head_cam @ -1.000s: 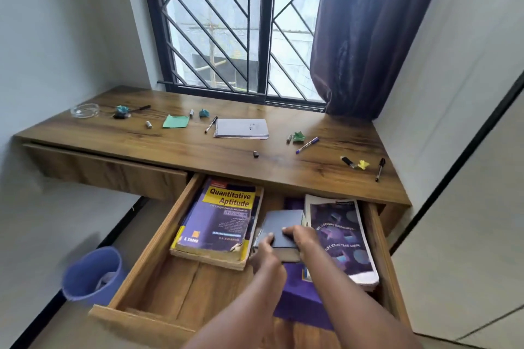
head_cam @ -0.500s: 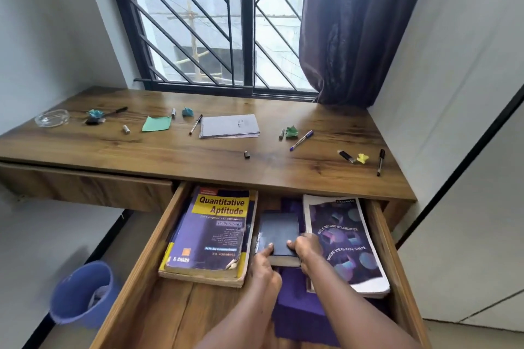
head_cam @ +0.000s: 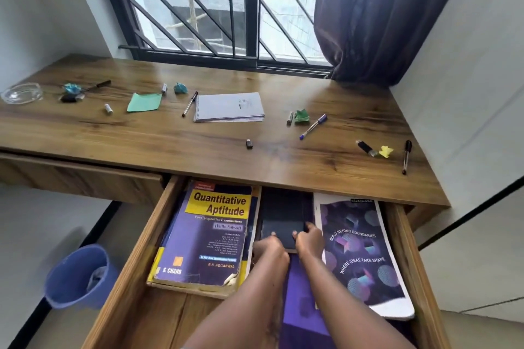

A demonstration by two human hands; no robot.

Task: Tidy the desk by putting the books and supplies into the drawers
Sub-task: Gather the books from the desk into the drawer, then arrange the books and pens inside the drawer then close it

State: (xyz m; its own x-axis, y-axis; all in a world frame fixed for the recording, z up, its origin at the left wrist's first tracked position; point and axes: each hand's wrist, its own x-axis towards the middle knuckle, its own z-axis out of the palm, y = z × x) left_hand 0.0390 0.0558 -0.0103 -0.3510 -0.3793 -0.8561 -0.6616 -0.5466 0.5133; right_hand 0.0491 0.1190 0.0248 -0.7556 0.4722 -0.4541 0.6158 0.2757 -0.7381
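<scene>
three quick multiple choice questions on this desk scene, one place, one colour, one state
1. Where is the small dark book? A on the desktop B in the open drawer C on the windowsill
2. What colour is the bin? A red B blue C white
3. What are the left hand and right hand doing? A hanging idle B holding pens C gripping that book
Answers: B, it lies inside the drawer; B, its wall is blue; C, both thumbs press its cover.
</scene>
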